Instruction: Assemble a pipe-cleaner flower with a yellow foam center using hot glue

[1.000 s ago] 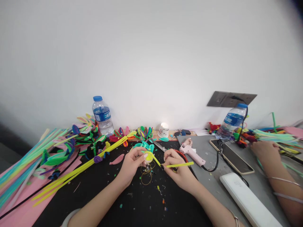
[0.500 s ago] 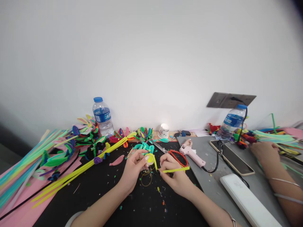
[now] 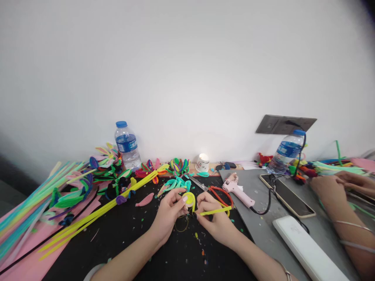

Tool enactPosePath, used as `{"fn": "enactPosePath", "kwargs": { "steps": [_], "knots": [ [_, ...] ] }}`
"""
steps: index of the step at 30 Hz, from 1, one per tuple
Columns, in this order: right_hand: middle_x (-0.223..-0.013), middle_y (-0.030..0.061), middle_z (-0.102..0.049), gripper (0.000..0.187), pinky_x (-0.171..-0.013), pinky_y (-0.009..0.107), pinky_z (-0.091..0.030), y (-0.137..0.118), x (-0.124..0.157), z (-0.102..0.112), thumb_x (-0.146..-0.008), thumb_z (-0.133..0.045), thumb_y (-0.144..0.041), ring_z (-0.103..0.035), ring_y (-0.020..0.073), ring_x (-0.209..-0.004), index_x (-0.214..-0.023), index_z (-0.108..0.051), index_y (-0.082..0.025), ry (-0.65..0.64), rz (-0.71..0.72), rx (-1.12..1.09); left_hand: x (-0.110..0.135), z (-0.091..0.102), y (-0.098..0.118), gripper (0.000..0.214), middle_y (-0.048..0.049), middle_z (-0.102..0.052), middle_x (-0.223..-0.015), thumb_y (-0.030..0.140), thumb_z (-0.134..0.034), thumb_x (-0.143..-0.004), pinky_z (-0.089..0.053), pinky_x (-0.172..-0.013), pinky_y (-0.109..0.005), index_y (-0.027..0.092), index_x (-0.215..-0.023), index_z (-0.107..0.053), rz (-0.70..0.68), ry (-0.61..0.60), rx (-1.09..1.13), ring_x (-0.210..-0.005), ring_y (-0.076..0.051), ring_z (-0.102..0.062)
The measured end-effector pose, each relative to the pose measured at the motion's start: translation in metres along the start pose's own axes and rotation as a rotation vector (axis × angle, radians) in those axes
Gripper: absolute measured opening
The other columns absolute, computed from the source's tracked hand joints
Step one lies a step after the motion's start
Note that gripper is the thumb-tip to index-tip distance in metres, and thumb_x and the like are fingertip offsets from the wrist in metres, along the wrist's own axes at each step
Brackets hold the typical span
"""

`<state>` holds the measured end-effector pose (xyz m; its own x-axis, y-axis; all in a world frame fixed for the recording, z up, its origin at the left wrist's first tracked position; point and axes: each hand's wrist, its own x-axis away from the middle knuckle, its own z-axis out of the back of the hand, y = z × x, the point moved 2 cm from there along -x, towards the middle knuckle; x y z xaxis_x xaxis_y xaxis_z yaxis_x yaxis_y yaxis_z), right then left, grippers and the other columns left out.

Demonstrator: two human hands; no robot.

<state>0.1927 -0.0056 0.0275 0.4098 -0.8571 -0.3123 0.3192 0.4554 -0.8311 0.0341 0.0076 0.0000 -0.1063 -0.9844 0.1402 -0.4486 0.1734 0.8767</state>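
Observation:
My left hand (image 3: 169,210) pinches a small yellow coil (image 3: 189,200) of pipe cleaner over the black mat (image 3: 129,238). My right hand (image 3: 213,218) grips the free yellow pipe cleaner end (image 3: 216,211), which runs from the coil out to the right. Both hands are closed and nearly touch. A thin wire ring (image 3: 181,223) lies on the mat just beneath them. Red-handled scissors (image 3: 215,192) lie right behind my right hand.
A pink glue gun (image 3: 238,192) with a black cord, a phone (image 3: 288,194) and a white box (image 3: 307,248) lie on the grey board at right. Another person's arm (image 3: 340,207) works there. Water bottles (image 3: 126,145), pipe-cleaner flowers (image 3: 178,165) and long yellow stems (image 3: 102,208) crowd the left.
My right hand has drawn closer to my left, and the yellow strand between them has shortened as it wraps onto the coil. A second hand of the other person has appeared at far right.

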Motion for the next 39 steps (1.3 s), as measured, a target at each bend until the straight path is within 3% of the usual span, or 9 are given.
{"fn": "enactPosePath", "kwargs": {
  "steps": [16, 23, 30, 34, 39],
  "knots": [
    [-0.089, 0.0036, -0.047, 0.016, -0.062, 0.027, -0.041, 0.008, -0.003, -0.004, -0.08, -0.058, -0.015, -0.049, 0.0137, -0.069, -0.065, -0.06, -0.017, 0.074, -0.096, -0.075, 0.001, -0.003, -0.001, 0.043, 0.004, -0.058, -0.067, 0.032, -0.083, -0.062, -0.052, -0.063, -0.025, 0.017, -0.097, -0.062, 0.057, -0.016, 0.05, -0.062, -0.01, -0.058],
    [-0.089, 0.0041, -0.047, 0.017, -0.065, 0.027, -0.044, 0.013, -0.001, -0.012, -0.082, -0.063, -0.027, -0.051, 0.0163, -0.077, -0.068, -0.066, -0.018, 0.108, -0.146, -0.184, 0.0, -0.001, -0.003, 0.042, 0.0059, -0.057, -0.061, 0.033, -0.084, -0.06, -0.046, -0.055, -0.019, 0.017, -0.093, -0.063, 0.053, 0.0, 0.044, -0.056, -0.008, -0.056],
    [-0.087, 0.0031, -0.048, 0.02, -0.067, 0.028, -0.043, 0.022, -0.003, -0.016, -0.075, -0.07, -0.034, -0.052, 0.0172, -0.078, -0.063, -0.067, -0.018, 0.209, -0.224, -0.338, -0.003, -0.003, -0.002, 0.043, 0.0095, -0.052, -0.054, 0.035, -0.085, -0.057, -0.033, -0.042, -0.015, 0.016, -0.088, -0.062, 0.029, 0.015, 0.037, -0.04, -0.003, -0.044],
    [-0.086, 0.0027, -0.048, 0.019, -0.064, 0.027, -0.042, 0.024, -0.003, -0.014, -0.069, -0.075, -0.034, -0.052, 0.017, -0.077, -0.062, -0.067, -0.018, 0.268, -0.258, -0.396, -0.004, -0.002, -0.005, 0.045, 0.0088, -0.054, -0.055, 0.036, -0.085, -0.057, -0.031, -0.041, -0.016, 0.015, -0.09, -0.062, 0.035, 0.01, 0.014, -0.037, -0.002, -0.042],
    [-0.087, 0.0027, -0.052, 0.021, -0.05, 0.024, -0.035, 0.027, -0.003, -0.013, -0.066, -0.077, -0.036, -0.046, 0.0112, -0.06, -0.061, -0.067, -0.018, 0.305, -0.329, -0.465, -0.005, -0.001, -0.008, 0.046, 0.009, -0.054, -0.054, 0.034, -0.084, -0.06, -0.03, -0.041, -0.016, 0.014, -0.096, -0.063, 0.042, -0.006, -0.012, -0.037, -0.002, -0.042]
  ]
}}
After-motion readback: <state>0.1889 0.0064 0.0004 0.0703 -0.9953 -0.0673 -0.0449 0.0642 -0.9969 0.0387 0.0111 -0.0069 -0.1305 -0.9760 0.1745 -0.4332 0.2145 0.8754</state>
